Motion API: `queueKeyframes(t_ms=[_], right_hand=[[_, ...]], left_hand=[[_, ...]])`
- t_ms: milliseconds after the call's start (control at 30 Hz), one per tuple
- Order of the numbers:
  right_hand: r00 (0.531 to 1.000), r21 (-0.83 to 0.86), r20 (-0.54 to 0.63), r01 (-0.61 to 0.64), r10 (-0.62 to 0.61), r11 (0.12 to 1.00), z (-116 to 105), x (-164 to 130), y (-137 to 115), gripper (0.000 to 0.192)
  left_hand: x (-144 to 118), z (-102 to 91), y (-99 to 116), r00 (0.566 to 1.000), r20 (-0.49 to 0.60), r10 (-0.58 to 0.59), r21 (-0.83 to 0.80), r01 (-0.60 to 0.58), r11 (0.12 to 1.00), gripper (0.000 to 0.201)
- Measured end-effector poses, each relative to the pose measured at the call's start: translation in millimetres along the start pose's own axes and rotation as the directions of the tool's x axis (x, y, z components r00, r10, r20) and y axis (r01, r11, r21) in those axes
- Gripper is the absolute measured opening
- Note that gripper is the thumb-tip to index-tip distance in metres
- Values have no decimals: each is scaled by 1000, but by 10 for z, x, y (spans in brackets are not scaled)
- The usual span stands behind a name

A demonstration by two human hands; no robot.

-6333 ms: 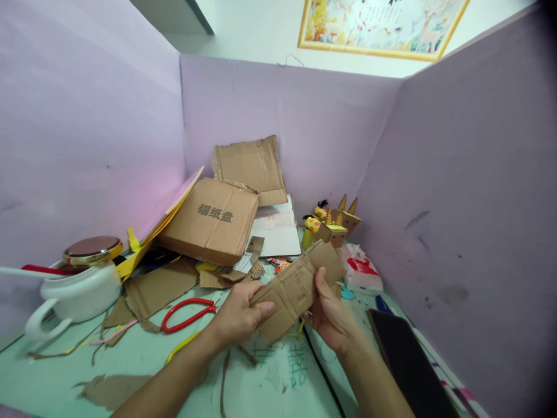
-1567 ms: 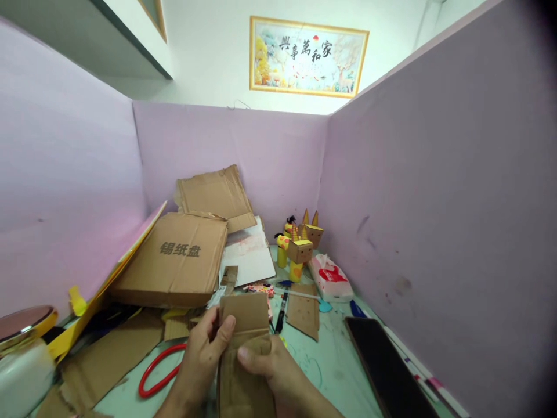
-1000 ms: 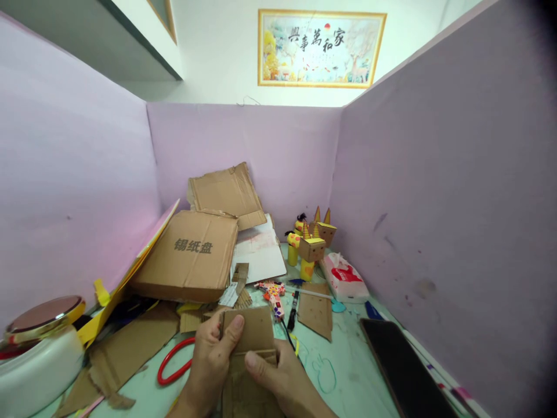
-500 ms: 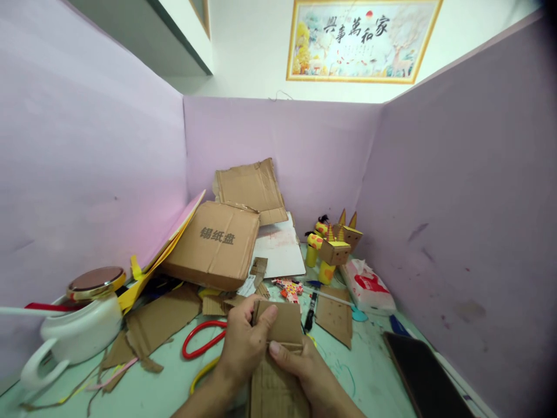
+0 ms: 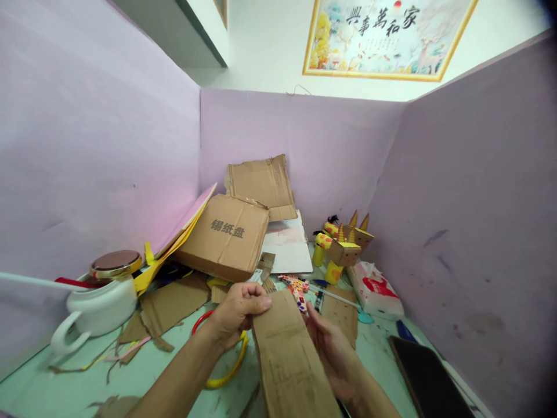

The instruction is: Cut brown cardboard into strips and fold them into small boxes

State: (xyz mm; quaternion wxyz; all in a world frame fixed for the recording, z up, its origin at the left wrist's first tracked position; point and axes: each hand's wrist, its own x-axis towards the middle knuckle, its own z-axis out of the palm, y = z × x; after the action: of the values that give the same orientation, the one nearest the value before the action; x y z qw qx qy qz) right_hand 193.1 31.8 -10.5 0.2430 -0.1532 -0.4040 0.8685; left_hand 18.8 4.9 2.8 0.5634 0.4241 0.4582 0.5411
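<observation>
A long brown cardboard strip (image 5: 291, 360) slants up from the bottom edge at the middle of the view. My left hand (image 5: 241, 310) pinches its upper left corner, thumb on the face and fingers curled behind. Along the strip's right edge lies my right hand (image 5: 333, 351), with its thumb raised off the cardboard and its other fingers partly hidden behind it. Under my left forearm show a red loop handle (image 5: 201, 320) and a yellow loop handle (image 5: 232, 371), which look like scissors. Just beyond the strip lies a patterned paper cutout (image 5: 296, 288).
At left stands a white teapot (image 5: 102, 307) with a round lidded tin (image 5: 115, 262) on it. A cardboard box (image 5: 226, 238) leans behind. Yellow giraffe-like figures (image 5: 343, 252), a tissue pack (image 5: 376, 290) and a dark phone-like slab (image 5: 426, 374) are at right. Purple walls (image 5: 300, 133) enclose the table.
The cardboard piece, folded over at its top before, now shows as a long flat strip. My right thumb has come off it and that hand has moved right. The camera view has shifted left.
</observation>
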Motion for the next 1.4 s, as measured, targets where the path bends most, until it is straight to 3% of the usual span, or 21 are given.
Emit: queueKeyframes(t_ms=[67, 133, 267, 333, 400, 467, 533, 600, 700, 767, 833, 933, 1033, 1200, 1300, 1400], right_hand=[[998, 14, -66, -5, 6, 1000, -8, -29, 67, 50], [989, -32, -150, -12, 7, 999, -19, -60, 161, 45], [966, -98, -255, -59, 32, 993, -35, -94, 245, 51], [942, -65, -334, -55, 31, 996, -64, -91, 173, 45], [895, -40, -446, 8, -25, 999, -121, -79, 53, 38], [814, -70, -554, 164, -175, 984, -193, -68, -62, 37], [714, -130, -612, 332, -339, 934, -258, -61, -131, 43], [647, -174, -626, 430, -437, 886, -301, -56, -150, 51], [606, -218, -623, 473, -494, 854, -330, -50, -132, 59], [586, -244, -624, 483, -517, 841, -339, -49, -124, 61], [569, -243, -628, 503, -530, 829, -343, -50, -130, 62], [598, -139, -643, 523, -479, 841, -334, -40, -135, 59], [660, 12, -655, 496, -368, 868, -284, 4, -86, 49], [714, 52, -626, 441, -315, 896, -137, 61, 85, 46], [837, -4, -503, 247, -215, 969, -106, 13, 110, 48], [885, -55, -465, -19, -9, 998, -146, -61, 47, 45]], left_hand=[[-27, 41, 3, 999, 50, -6, 23, 5, 1000, 32], [-37, 91, -13, 997, 71, -16, 43, 13, 999, 31], [-7, 170, -72, 999, 30, -25, 57, 23, 998, 36], [3, 174, -90, 999, 27, -48, 60, 46, 997, 41], [-13, 164, -105, 992, 71, -103, 73, 98, 993, 47], [-49, 163, -127, 974, 143, -173, 111, 158, 981, 48], [-90, 181, -160, 952, 186, -243, 155, 215, 964, 46], [-124, 209, -191, 936, 205, -287, 147, 260, 954, 44], [-163, 247, -201, 930, 265, -255, 71, 245, 967, 41], [-193, 273, -189, 930, 326, -172, 57, 163, 985, 39], [-229, 314, -176, 942, 321, -96, 115, 62, 991, 33], [-280, 391, -161, 982, 188, 10, 351, -76, 933, 12], [-299, 431, -146, 989, 91, 113, 545, -144, 826, 3], [-238, 339, -149, 981, 95, 171, 507, -196, 839, 7], [-203, 265, -148, 978, 117, 174, 452, -208, 867, 11], [-197, 231, -125, 973, 162, 161, 452, -219, 865, 11]])
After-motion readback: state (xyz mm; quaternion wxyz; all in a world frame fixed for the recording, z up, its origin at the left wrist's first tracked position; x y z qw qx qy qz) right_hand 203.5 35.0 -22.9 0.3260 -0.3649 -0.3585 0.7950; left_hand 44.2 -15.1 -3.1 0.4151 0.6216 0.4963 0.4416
